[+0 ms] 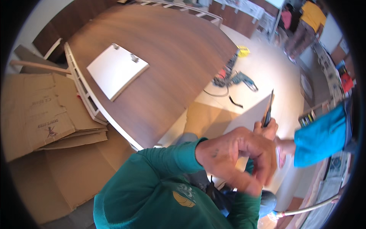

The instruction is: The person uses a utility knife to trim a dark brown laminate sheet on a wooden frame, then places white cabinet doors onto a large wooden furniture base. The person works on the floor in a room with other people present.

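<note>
My right hand point(269, 128) grips the dark handle of a slim, pointed tool point(269, 106), its long narrow blade or shaft pointing away from me. Whether it is a knife or another tool, I cannot tell. In front of the right wrist is my left hand point(232, 150), slightly blurred, with its fingers curled inward. Those fingers overlap the right forearm, so what they close on is hidden. Beyond both hands, to the left, a white hinged board point(116, 72) with two metal hinges lies on a large brown wooden panel point(167, 61).
Folded cardboard point(34, 114) lies along the left side. On the floor past the panel's right edge are a teal power drill point(244, 80), cables and a yellow box point(243, 51). A person in blue-green clothing point(320, 133) is close at right; others point(310, 19) are farther back.
</note>
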`<control>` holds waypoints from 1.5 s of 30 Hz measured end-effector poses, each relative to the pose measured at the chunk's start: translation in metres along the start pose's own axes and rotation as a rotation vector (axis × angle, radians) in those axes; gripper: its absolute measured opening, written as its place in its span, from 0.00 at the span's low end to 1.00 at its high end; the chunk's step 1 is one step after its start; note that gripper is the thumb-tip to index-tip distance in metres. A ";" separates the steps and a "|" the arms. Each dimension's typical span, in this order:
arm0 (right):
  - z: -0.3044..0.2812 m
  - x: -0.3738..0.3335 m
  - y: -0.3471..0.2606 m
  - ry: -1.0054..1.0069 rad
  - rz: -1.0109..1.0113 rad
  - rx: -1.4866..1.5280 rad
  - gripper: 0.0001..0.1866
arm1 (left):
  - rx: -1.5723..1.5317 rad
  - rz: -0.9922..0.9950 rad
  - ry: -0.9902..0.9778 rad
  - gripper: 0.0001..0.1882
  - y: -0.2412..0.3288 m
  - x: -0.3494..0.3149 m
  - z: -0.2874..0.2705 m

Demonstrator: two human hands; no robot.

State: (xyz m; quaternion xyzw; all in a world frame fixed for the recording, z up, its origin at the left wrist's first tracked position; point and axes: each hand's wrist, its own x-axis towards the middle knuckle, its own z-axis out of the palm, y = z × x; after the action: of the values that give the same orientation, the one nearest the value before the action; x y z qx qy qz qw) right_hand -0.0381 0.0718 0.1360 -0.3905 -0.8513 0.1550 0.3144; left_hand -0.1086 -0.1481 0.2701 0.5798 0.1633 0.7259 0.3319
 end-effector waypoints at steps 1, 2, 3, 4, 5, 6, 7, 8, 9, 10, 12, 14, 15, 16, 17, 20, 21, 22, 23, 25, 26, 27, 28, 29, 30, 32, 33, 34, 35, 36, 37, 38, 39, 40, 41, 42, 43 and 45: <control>0.000 0.001 0.002 0.012 -0.008 0.012 0.18 | -0.002 -0.197 0.042 0.14 -0.014 -0.011 -0.006; -0.003 0.002 0.005 0.031 -0.006 0.015 0.17 | -0.014 -0.396 0.080 0.15 -0.032 -0.023 -0.012; -0.006 -0.001 0.004 0.055 0.000 0.036 0.17 | 0.136 -0.625 0.047 0.17 -0.046 -0.034 -0.019; -0.010 -0.002 0.005 0.076 0.003 0.051 0.17 | 0.283 -0.847 0.020 0.20 -0.061 -0.050 -0.028; -0.013 -0.001 0.004 0.095 0.004 0.067 0.17 | 0.544 -0.873 -0.027 0.24 -0.082 -0.082 -0.038; -0.013 0.001 0.004 0.083 -0.003 0.081 0.16 | 0.805 -0.901 -0.062 0.28 -0.102 -0.121 -0.045; -0.013 0.000 0.006 0.071 -0.001 0.083 0.16 | 1.036 -1.105 -0.051 0.33 -0.117 -0.153 -0.044; -0.012 -0.001 0.008 0.063 -0.001 0.088 0.16 | 1.273 -1.306 -0.040 0.39 -0.133 -0.187 -0.043; -0.011 -0.001 0.005 0.050 -0.028 0.087 0.15 | 1.391 -1.418 0.085 0.43 -0.160 -0.243 -0.047; -0.010 -0.001 0.006 0.050 -0.043 0.096 0.15 | 1.497 -1.526 0.215 0.47 -0.179 -0.285 -0.045; -0.014 -0.001 0.015 0.058 -0.074 0.092 0.15 | 1.370 -1.547 0.331 0.47 -0.175 -0.307 -0.033; -0.016 0.002 0.031 0.046 -0.058 0.080 0.16 | 1.306 -1.503 0.423 0.47 -0.173 -0.315 -0.029; -0.016 0.004 0.036 0.038 -0.052 0.079 0.16 | 1.305 -1.447 0.435 0.47 -0.173 -0.318 -0.031; -0.015 0.003 0.035 0.039 -0.067 0.084 0.17 | 1.302 -1.399 0.454 0.47 -0.172 -0.325 -0.028; -0.016 0.002 0.032 0.040 -0.083 0.091 0.18 | 1.287 -1.398 0.481 0.46 -0.171 -0.330 -0.027; -0.016 0.002 0.020 0.026 -0.096 0.141 0.20 | 1.271 -1.367 0.568 0.43 -0.175 -0.334 -0.021; -0.013 0.004 0.018 0.029 -0.103 0.147 0.20 | 1.278 -1.357 0.614 0.42 -0.175 -0.334 -0.014; -0.011 0.005 0.016 0.033 -0.101 0.153 0.20 | 1.287 -1.350 0.649 0.41 -0.173 -0.334 -0.008; -0.009 0.005 0.014 0.015 -0.093 0.165 0.20 | 1.302 -1.308 0.692 0.40 -0.172 -0.336 -0.001; -0.007 0.005 0.009 -0.018 -0.074 0.188 0.20 | 1.331 -1.220 0.767 0.39 -0.168 -0.338 0.013; -0.003 0.007 0.009 -0.008 -0.076 0.185 0.20 | 1.345 -1.237 0.778 0.38 -0.165 -0.335 0.016; 0.001 0.010 0.011 0.002 -0.078 0.183 0.21 | 1.359 -1.254 0.787 0.38 -0.160 -0.330 0.019; 0.002 0.009 0.009 0.004 -0.080 0.176 0.21 | 1.364 -1.278 0.800 0.37 -0.156 -0.327 0.025; 0.002 0.008 0.007 -0.015 -0.063 0.194 0.21 | 1.361 -1.271 0.824 0.37 -0.152 -0.323 0.030; 0.000 0.009 0.005 -0.033 -0.045 0.212 0.21 | 1.360 -1.263 0.845 0.36 -0.148 -0.319 0.035; 0.002 0.007 0.003 -0.039 -0.033 0.219 0.22 | 1.353 -1.246 0.883 0.35 -0.138 -0.313 0.047; 0.006 0.009 0.005 -0.027 -0.045 0.208 0.22 | 1.348 -1.232 0.903 0.35 -0.133 -0.310 0.054; 0.009 0.010 0.007 -0.013 -0.056 0.196 0.23 | 1.343 -1.217 0.922 0.35 -0.128 -0.308 0.059; 0.011 0.011 0.009 -0.026 -0.048 0.212 0.23 | 1.348 -1.209 0.938 0.35 -0.126 -0.308 0.063; 0.010 0.011 0.012 -0.038 -0.039 0.228 0.23 | 1.352 -1.202 0.953 0.35 -0.127 -0.309 0.068; 0.009 0.012 0.010 -0.045 -0.033 0.250 0.23 | 1.364 -1.189 0.968 0.35 -0.124 -0.308 0.071; 0.007 0.011 0.009 -0.054 -0.019 0.248 0.23 | 1.361 -1.195 0.978 0.35 -0.121 -0.306 0.076; 0.004 0.009 0.007 -0.063 -0.005 0.246 0.23 | 1.358 -1.202 0.987 0.34 -0.116 -0.304 0.081; 0.000 0.009 0.005 -0.066 0.003 0.245 0.22 | 1.356 -1.200 0.999 0.34 -0.115 -0.303 0.083; -0.002 0.009 0.004 -0.070 0.012 0.244 0.22 | 1.373 -1.186 1.006 0.34 -0.116 -0.306 0.084; 0.000 0.009 0.004 -0.064 -0.002 0.242 0.22 | 1.389 -1.172 1.014 0.34 -0.116 -0.311 0.084; 0.002 0.009 0.005 -0.058 -0.017 0.238 0.22 | 1.402 -1.158 1.023 0.34 -0.116 -0.313 0.086; 0.003 0.009 0.005 -0.045 -0.039 0.239 0.21 | 1.418 -1.134 1.039 0.34 -0.117 -0.314 0.089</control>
State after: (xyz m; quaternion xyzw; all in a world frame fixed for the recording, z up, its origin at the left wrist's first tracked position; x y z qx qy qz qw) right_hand -0.0419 0.0823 0.1349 -0.3300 -0.8411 0.2579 0.3423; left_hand 0.0439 -0.2876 -0.0088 0.0967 0.9223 0.3615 0.0965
